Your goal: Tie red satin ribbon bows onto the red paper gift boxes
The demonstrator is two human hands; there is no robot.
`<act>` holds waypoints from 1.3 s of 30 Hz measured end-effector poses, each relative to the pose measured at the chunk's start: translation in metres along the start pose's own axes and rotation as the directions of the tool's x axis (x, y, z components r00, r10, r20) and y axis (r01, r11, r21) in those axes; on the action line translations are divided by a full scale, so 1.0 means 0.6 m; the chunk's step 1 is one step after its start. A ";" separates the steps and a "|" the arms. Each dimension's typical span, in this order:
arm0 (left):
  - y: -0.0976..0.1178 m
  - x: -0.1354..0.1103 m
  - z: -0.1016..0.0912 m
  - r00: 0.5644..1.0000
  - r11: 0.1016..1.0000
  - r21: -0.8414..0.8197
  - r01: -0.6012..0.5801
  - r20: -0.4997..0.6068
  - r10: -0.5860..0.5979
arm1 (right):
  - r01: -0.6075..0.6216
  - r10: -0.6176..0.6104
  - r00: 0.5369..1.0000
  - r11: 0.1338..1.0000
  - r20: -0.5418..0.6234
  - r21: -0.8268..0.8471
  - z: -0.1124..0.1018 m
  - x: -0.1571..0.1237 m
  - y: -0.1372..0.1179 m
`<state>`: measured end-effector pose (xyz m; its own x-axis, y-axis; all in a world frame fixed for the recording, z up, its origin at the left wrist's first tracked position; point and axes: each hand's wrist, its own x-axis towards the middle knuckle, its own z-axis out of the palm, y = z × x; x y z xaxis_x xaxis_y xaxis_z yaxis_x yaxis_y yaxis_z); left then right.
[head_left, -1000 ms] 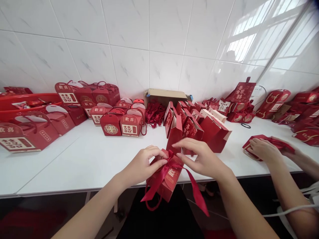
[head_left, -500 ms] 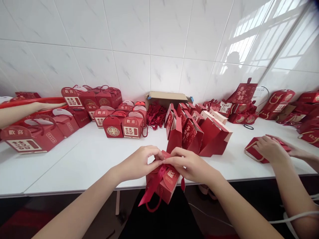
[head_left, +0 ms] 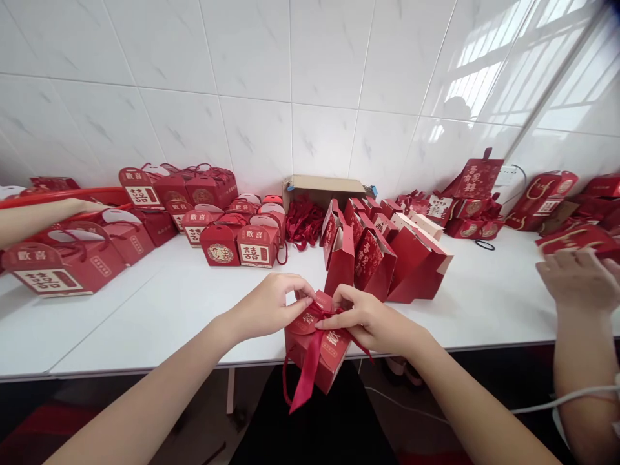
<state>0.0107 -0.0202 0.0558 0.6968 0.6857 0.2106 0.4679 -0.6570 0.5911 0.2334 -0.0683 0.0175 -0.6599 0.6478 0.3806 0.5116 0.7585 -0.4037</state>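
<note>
A white bench runs the width of the view, a seam crossing it at the left. Behind it rises a wall of pale, veined, glossy tiles; barred window light reflects at the upper right, above a socket.

The box is between the person's hands at the bench's near edge, tilted and partly past that edge; what bears its weight cannot be told. It is red card with gold characters on its folded top and a red cord hanging at its side. A shiny red ribbon crosses the top, one broad tail falling down the front, another leaving beneath the right hand. The left hand pinches the ribbon between thumb and forefinger near the knot; the right hand pinches it just beside, fingers curled.

Counted: one box in work, one ribbon on it, one cardboard carton against the wall, one black ring, one orange-red tub with another person's forearm reaching over it. Two small boxes front the middle group. The open boxes and the heaped ribbons overlap too much to count. At the right is a co-worker's hand, blurred.
</note>
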 end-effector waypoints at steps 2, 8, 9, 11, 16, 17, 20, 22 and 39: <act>-0.006 -0.003 0.003 1.000 0.996 -0.086 0.018 0.000 -0.018 | 0.002 -0.001 1.000 0.999 -0.023 0.035 0.001 -0.001 0.001; -0.008 -0.003 0.007 0.995 0.967 -0.252 -0.028 0.083 0.051 | 0.046 -0.031 0.993 0.991 -0.117 0.127 0.009 0.004 0.002; -0.007 -0.003 0.007 0.994 0.971 -0.239 -0.026 0.100 0.051 | 0.055 -0.038 0.991 0.990 -0.129 0.128 0.009 0.005 0.002; -0.009 -0.003 0.006 0.991 0.982 -0.184 -0.031 0.126 0.055 | 0.073 -0.053 0.987 0.989 -0.151 0.130 0.011 0.005 0.004; -0.018 -0.005 -0.002 0.981 0.996 -0.035 -0.084 0.173 0.088 | 0.097 -0.071 0.982 0.985 -0.174 0.145 0.016 0.006 0.009; -0.020 -0.005 -0.003 0.979 0.996 -0.036 -0.087 0.184 0.092 | 0.101 -0.074 0.981 0.984 -0.181 0.147 0.017 0.006 0.009; -0.026 -0.003 -0.004 0.973 0.987 -0.118 -0.106 0.193 0.127 | 0.116 -0.084 0.976 0.982 -0.202 0.150 0.019 0.006 0.010; -0.028 -0.001 0.003 0.971 0.966 -0.217 -0.138 0.161 0.175 | 0.124 -0.091 0.974 0.981 -0.209 0.151 0.019 0.007 0.009; -0.011 0.006 0.022 0.988 0.986 0.072 -0.148 -0.029 0.150 | 0.109 -0.078 0.973 0.985 -0.215 0.137 0.016 0.005 0.010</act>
<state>0.0174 -0.0179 0.0423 0.7432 0.5880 0.3192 0.3975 -0.7718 0.4962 0.2292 -0.0624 0.0080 -0.5637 0.5872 0.5810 0.3566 0.8074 -0.4700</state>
